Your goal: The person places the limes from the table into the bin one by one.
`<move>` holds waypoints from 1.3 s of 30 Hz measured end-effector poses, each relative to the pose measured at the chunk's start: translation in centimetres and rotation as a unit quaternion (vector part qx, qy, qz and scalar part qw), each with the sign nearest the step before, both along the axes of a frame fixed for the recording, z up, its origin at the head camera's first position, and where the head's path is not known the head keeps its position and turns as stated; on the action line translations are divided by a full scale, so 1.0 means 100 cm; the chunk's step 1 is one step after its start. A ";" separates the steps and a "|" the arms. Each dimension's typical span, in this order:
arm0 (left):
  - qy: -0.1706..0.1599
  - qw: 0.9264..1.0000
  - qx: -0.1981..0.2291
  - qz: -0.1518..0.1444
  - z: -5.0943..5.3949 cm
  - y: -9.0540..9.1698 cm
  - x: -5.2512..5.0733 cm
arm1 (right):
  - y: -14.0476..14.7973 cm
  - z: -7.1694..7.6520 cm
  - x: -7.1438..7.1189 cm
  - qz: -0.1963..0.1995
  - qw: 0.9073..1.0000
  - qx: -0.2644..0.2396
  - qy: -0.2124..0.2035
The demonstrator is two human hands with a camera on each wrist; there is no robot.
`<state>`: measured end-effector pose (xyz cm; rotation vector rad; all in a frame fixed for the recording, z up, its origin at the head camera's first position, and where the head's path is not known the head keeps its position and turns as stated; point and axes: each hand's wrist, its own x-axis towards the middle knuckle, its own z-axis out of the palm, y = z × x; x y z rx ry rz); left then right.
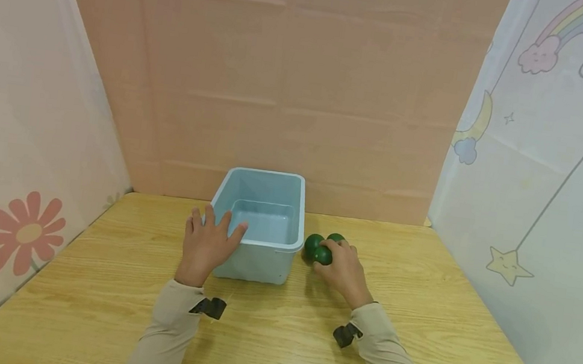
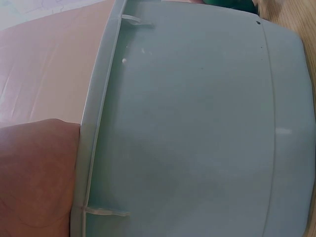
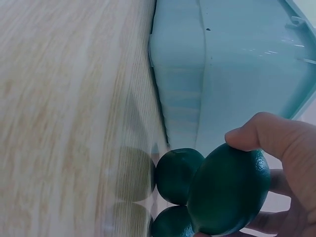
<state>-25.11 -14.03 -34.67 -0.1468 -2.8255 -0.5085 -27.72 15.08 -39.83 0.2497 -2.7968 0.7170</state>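
A light blue plastic bin (image 1: 254, 264) stands on the table, its inside visible with nothing in it. My left hand (image 1: 205, 250) lies over the bin's near left rim with its fingers spread. To the right of the bin, my right hand (image 1: 347, 272) grips a dark green lime (image 3: 229, 190), thumb on one side and fingers on the other. Two more green limes sit close by: one (image 1: 313, 244) beside the bin's wall and another (image 1: 336, 237) farther back, partly hidden by my fingers. The right wrist view shows the held lime in front of these two.
The wooden table (image 1: 94, 279) reflects light near its front edge. A plain tan sheet (image 1: 292, 85) hangs behind the bin. Patterned cloth walls (image 1: 557, 196) stand at left and right. Each wrist carries a black strap mount (image 1: 347, 334).
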 end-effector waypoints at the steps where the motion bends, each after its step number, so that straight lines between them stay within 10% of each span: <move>1: 0.001 1.000 0.001 0.000 0.000 0.000 0.000 | 0.000 0.000 0.000 0.000 1.000 0.001 0.000; 39: -0.002 1.000 0.002 -0.001 0.002 0.001 0.000 | 0.001 0.002 0.000 0.001 1.000 -0.018 0.022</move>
